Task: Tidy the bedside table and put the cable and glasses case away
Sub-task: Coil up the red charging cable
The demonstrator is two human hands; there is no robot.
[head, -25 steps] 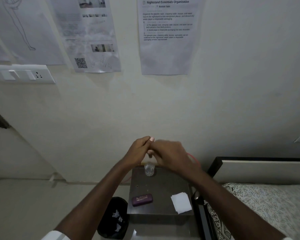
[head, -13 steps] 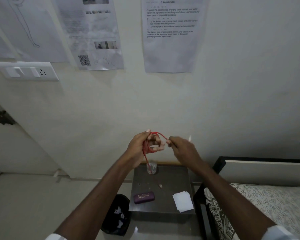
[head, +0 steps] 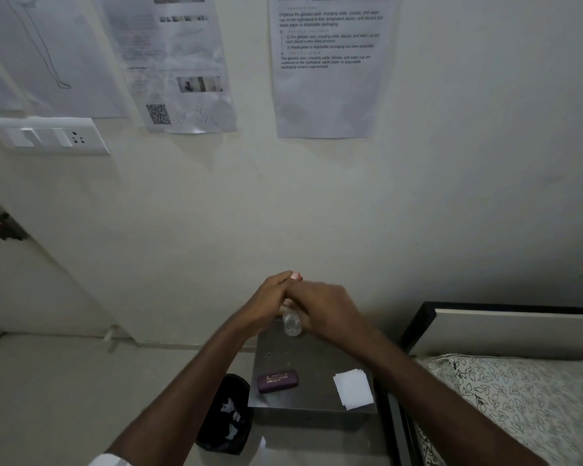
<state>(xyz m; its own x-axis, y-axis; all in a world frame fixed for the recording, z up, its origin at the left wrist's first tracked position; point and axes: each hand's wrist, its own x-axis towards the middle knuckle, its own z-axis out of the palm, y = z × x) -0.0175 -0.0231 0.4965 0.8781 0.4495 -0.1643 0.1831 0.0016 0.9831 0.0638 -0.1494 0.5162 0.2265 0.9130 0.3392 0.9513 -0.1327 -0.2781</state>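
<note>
In the head view, our left hand (head: 270, 297) curls around the cable (head: 300, 278), a red sliver showing at the thumb tip. Our right hand (head: 323, 302) lies over it, and we cannot tell its grip. The glasses case (head: 277, 381) lies on the bedside table (head: 317, 364) below.

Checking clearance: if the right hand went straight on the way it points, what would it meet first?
Most likely the left hand: the right hand overlaps it in this view, above the glass.

Left hand (head: 270, 306) and right hand (head: 327, 307) touch above bedside table (head: 313, 361).
</note>
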